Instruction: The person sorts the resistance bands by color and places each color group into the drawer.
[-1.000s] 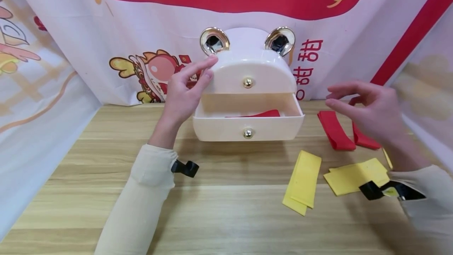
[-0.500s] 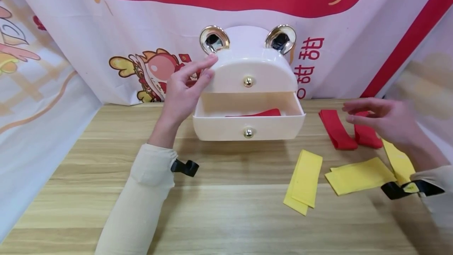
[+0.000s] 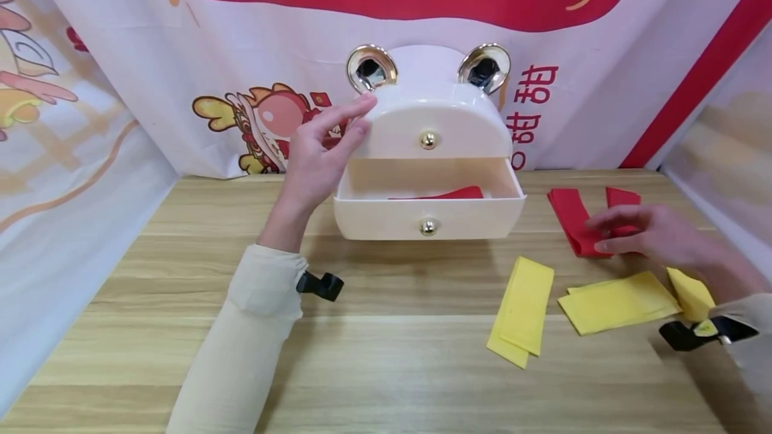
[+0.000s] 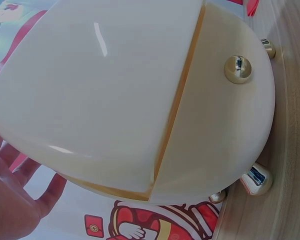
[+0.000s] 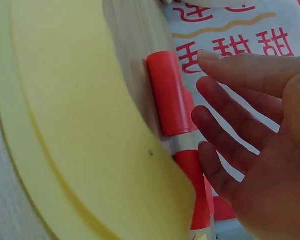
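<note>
A white drawer box with two gold-rimmed eyes stands at the back of the table. Its lower drawer is pulled out, and a red folded band lies inside. My left hand rests against the box's upper left side, fingers fairly straight; in the left wrist view it shows beside the box's shell. To the right, my right hand hovers low over two red folded bands, partly covering the right one. Its fingers are parted, with nothing between them in the right wrist view.
Yellow folded bands lie on the wood-grain table at front right; another yellow band sits beside them, and a third is partly under the right wrist. Printed cloth hangs behind and along both sides.
My right hand has moved right, then down and closer to the red bands. The left hand keeps its place on the box, and the drawer stays pulled out.
</note>
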Demonstrator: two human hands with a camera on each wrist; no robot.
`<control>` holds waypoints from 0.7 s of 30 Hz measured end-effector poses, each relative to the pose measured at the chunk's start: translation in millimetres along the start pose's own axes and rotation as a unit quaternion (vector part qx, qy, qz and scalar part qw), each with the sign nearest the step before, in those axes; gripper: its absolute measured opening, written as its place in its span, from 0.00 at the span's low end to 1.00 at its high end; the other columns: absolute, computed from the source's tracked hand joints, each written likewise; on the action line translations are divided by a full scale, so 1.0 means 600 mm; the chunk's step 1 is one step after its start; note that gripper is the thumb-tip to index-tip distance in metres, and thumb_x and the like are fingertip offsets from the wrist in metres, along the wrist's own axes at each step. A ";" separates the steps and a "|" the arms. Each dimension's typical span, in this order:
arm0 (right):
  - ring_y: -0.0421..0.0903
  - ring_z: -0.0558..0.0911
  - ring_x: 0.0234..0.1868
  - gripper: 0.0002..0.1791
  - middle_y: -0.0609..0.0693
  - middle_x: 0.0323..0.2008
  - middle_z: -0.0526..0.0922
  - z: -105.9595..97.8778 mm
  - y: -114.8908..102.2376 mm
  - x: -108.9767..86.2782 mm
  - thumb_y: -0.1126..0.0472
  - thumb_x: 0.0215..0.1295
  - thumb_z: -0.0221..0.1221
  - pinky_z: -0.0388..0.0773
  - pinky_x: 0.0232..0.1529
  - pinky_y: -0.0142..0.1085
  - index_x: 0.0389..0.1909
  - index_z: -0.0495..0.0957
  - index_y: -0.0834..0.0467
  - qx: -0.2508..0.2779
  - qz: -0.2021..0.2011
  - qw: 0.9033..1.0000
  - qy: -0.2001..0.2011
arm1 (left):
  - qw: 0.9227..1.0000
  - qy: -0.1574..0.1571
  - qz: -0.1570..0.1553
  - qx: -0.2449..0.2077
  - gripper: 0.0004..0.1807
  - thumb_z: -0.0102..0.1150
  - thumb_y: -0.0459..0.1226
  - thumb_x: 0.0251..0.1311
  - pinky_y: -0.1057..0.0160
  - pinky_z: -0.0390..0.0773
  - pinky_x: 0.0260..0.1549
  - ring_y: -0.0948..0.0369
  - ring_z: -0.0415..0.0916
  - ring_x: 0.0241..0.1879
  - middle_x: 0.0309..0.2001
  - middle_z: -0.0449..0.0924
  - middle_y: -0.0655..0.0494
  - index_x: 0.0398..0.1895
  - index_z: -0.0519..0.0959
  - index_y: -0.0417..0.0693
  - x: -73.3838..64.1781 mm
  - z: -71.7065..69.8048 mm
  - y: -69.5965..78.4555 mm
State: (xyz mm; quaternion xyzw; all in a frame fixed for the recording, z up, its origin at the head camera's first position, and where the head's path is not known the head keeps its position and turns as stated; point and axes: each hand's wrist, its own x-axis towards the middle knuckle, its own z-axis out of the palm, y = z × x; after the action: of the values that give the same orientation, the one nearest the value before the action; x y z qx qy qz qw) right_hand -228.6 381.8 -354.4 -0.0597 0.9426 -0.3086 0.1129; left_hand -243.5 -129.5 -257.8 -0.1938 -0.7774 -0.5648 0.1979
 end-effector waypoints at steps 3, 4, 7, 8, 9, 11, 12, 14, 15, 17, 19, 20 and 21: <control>0.57 0.68 0.63 0.27 0.59 0.66 0.78 0.004 0.008 0.003 0.51 0.66 0.72 0.79 0.44 0.31 0.65 0.83 0.51 -0.002 -0.002 1.000 -0.013 | 1.000 -0.001 -0.004 0.001 0.18 0.62 0.44 0.76 0.67 0.84 0.57 0.68 0.75 0.71 0.71 0.80 0.67 0.66 0.84 0.60 0.000 0.000 0.001; 0.59 0.67 0.64 0.27 0.59 0.66 0.77 0.005 0.010 0.004 0.51 0.66 0.72 0.79 0.44 0.32 0.65 0.83 0.51 -0.005 -0.001 1.000 -0.017 | 1.000 -0.001 -0.004 0.002 0.18 0.62 0.44 0.76 0.67 0.84 0.56 0.68 0.75 0.70 0.71 0.80 0.68 0.66 0.84 0.60 -0.001 0.000 0.001; 0.63 0.66 0.64 0.28 0.60 0.66 0.75 0.007 0.016 0.005 0.51 0.64 0.74 0.77 0.45 0.34 0.65 0.83 0.50 -0.015 0.001 1.000 -0.026 | 1.000 -0.002 -0.001 0.003 0.18 0.62 0.44 0.76 0.67 0.84 0.55 0.68 0.75 0.69 0.71 0.80 0.68 0.66 0.84 0.60 -0.001 0.000 -0.001; 0.63 0.66 0.64 0.28 0.60 0.66 0.74 0.008 0.017 0.006 0.50 0.63 0.74 0.76 0.46 0.35 0.65 0.83 0.50 -0.020 0.002 0.999 -0.028 | 1.000 -0.002 0.000 0.002 0.18 0.62 0.44 0.76 0.67 0.84 0.55 0.68 0.76 0.69 0.71 0.80 0.68 0.66 0.84 0.60 -0.001 0.000 -0.002; 0.64 0.66 0.64 0.29 0.61 0.66 0.74 0.009 0.018 0.006 0.50 0.63 0.74 0.76 0.46 0.36 0.64 0.83 0.51 -0.021 0.000 0.999 -0.029 | 1.000 -0.002 0.001 0.001 0.18 0.62 0.45 0.76 0.67 0.84 0.55 0.68 0.76 0.68 0.71 0.80 0.68 0.66 0.84 0.60 -0.001 0.001 -0.002; 0.63 0.67 0.63 0.29 0.62 0.66 0.75 0.010 0.019 0.007 0.49 0.62 0.75 0.75 0.48 0.38 0.63 0.84 0.51 -0.026 -0.003 0.999 -0.029 | 1.000 -0.003 0.001 0.001 0.18 0.62 0.45 0.76 0.67 0.84 0.55 0.69 0.75 0.69 0.71 0.80 0.69 0.66 0.84 0.60 0.000 0.001 -0.002; 0.63 0.68 0.63 0.29 0.62 0.66 0.75 0.011 0.019 0.007 0.49 0.62 0.75 0.74 0.48 0.38 0.63 0.84 0.51 -0.029 -0.004 0.999 -0.029 | 1.000 -0.003 0.000 0.001 0.18 0.62 0.45 0.76 0.67 0.84 0.56 0.69 0.75 0.69 0.71 0.80 0.69 0.66 0.84 0.60 0.000 0.001 -0.002; 0.63 0.68 0.63 0.28 0.62 0.65 0.76 0.012 0.018 0.009 0.48 0.61 0.75 0.74 0.50 0.39 0.62 0.85 0.51 -0.036 -0.007 0.999 -0.030 | 1.000 -0.003 0.002 0.001 0.18 0.62 0.45 0.76 0.67 0.84 0.55 0.69 0.75 0.69 0.71 0.80 0.69 0.66 0.84 0.60 0.000 0.001 -0.002; 0.63 0.68 0.63 0.28 0.62 0.65 0.76 0.012 0.018 0.010 0.47 0.60 0.76 0.74 0.50 0.40 0.61 0.85 0.50 -0.040 -0.008 0.999 -0.030 | 1.000 -0.002 0.003 0.002 0.18 0.62 0.45 0.76 0.67 0.84 0.55 0.69 0.75 0.69 0.71 0.80 0.69 0.66 0.84 0.60 0.000 0.001 -0.002; 0.63 0.69 0.63 0.27 0.62 0.64 0.77 0.013 0.016 0.012 0.47 0.59 0.77 0.74 0.51 0.40 0.58 0.86 0.49 -0.049 -0.012 0.998 -0.030 | 1.000 -0.001 0.003 0.003 0.18 0.62 0.45 0.76 0.67 0.84 0.55 0.70 0.75 0.69 0.70 0.80 0.69 0.66 0.84 0.61 0.000 0.001 -0.003; 0.61 0.70 0.62 0.24 0.60 0.62 0.79 0.014 0.013 0.013 0.48 0.59 0.77 0.75 0.51 0.39 0.56 0.87 0.48 -0.056 -0.018 0.998 -0.027 | 1.000 -0.001 0.001 0.004 0.18 0.62 0.45 0.76 0.67 0.84 0.55 0.70 0.75 0.70 0.71 0.80 0.69 0.66 0.84 0.61 -0.001 0.000 -0.002; 0.61 0.71 0.62 0.23 0.59 0.62 0.80 0.013 0.011 0.013 0.49 0.60 0.77 0.76 0.50 0.38 0.55 0.88 0.48 -0.057 -0.020 0.998 -0.027 | 1.000 -0.001 0.000 0.006 0.18 0.62 0.45 0.76 0.67 0.84 0.56 0.69 0.75 0.70 0.71 0.80 0.69 0.66 0.84 0.61 -0.001 0.000 -0.001; 0.60 0.71 0.62 0.21 0.59 0.60 0.81 0.013 0.010 0.012 0.50 0.61 0.76 0.76 0.49 0.37 0.54 0.88 0.48 -0.059 -0.023 0.998 -0.024 | 1.000 -0.001 -0.002 0.006 0.18 0.62 0.45 0.76 0.66 0.84 0.56 0.69 0.75 0.70 0.71 0.80 0.69 0.66 0.84 0.61 -0.001 0.000 0.000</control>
State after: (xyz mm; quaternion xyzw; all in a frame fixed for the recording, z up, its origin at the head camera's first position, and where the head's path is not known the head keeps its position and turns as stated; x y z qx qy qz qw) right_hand -234.1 380.8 -365.2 -0.0950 0.9545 -0.2533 0.1251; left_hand -243.4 -129.6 -258.1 -0.1919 -0.7813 -0.5604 0.1969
